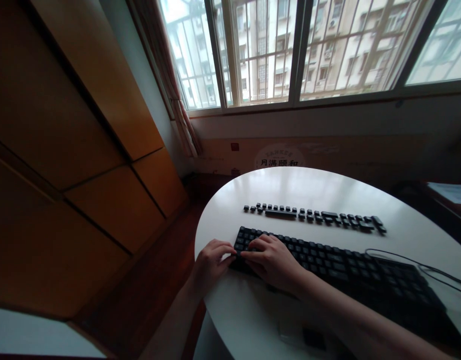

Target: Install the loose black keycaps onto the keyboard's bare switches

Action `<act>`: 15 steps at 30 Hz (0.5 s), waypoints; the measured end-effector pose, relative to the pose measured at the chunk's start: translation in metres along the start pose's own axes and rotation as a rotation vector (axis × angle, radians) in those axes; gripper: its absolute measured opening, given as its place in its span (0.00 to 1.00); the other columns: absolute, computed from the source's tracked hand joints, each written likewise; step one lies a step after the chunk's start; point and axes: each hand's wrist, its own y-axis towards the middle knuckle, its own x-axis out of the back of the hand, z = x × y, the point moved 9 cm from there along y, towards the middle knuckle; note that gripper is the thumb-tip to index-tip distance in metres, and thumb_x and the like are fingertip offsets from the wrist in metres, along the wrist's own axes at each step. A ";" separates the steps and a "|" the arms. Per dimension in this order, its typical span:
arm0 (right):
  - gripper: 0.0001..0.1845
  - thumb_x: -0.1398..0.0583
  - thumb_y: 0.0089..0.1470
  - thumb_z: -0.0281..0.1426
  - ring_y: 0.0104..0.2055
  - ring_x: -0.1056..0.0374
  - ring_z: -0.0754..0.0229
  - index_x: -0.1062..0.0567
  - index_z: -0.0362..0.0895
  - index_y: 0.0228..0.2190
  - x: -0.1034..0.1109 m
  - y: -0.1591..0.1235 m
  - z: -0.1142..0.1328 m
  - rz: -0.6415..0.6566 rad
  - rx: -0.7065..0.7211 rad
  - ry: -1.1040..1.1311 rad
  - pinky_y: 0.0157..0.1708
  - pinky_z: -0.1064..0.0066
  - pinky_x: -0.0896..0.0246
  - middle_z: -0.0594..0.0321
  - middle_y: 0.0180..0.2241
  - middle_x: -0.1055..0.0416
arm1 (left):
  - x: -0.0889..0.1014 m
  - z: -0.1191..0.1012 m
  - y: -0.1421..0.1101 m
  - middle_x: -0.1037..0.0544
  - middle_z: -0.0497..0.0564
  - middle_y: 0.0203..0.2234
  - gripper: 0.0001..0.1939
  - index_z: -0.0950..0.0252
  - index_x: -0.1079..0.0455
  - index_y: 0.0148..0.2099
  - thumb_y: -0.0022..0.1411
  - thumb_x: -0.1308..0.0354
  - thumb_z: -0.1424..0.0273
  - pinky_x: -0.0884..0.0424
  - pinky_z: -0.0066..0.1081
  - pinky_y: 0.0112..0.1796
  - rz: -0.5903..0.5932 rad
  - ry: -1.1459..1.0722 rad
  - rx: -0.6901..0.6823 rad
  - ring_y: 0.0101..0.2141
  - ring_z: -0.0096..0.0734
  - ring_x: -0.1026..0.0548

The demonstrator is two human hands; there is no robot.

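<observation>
A black computer keyboard (320,257) lies slantwise on the white round table (230,200). My left hand (212,262) is at its left end, thumb and index finger closed on the edge. Over the keyboard's left part rests my right hand (273,260), its fingers bent and drawn together at the keys near the left end. Whatever lies between the right fingertips is hidden. Beyond the keyboard, loose black keycaps (330,215) are laid out in rows, among them a long space bar (281,214).
A black cable (410,257) loops over the keyboard's right part to the table's right side. Something flat and pale with a dark square (313,339) lies under my right forearm. Wooden cabinets (102,210) stand at left, a barred window (264,55) ahead.
</observation>
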 end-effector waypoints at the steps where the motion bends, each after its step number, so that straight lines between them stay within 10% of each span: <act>1: 0.11 0.42 0.63 0.34 0.39 0.36 0.57 0.22 0.55 0.45 0.000 0.000 0.000 0.002 0.000 -0.003 0.40 0.63 0.45 0.63 0.38 0.25 | 0.001 -0.001 0.000 0.21 0.51 0.37 0.05 0.60 0.24 0.39 0.62 0.39 0.75 0.27 0.37 0.44 -0.004 0.004 -0.003 0.41 0.36 0.25; 15: 0.11 0.41 0.62 0.33 0.43 0.35 0.55 0.21 0.55 0.44 -0.002 0.000 0.001 0.032 -0.018 0.008 0.44 0.61 0.43 0.61 0.42 0.25 | 0.001 -0.006 -0.001 0.24 0.51 0.37 0.03 0.60 0.22 0.38 0.63 0.38 0.71 0.28 0.36 0.43 -0.023 0.088 -0.005 0.40 0.36 0.26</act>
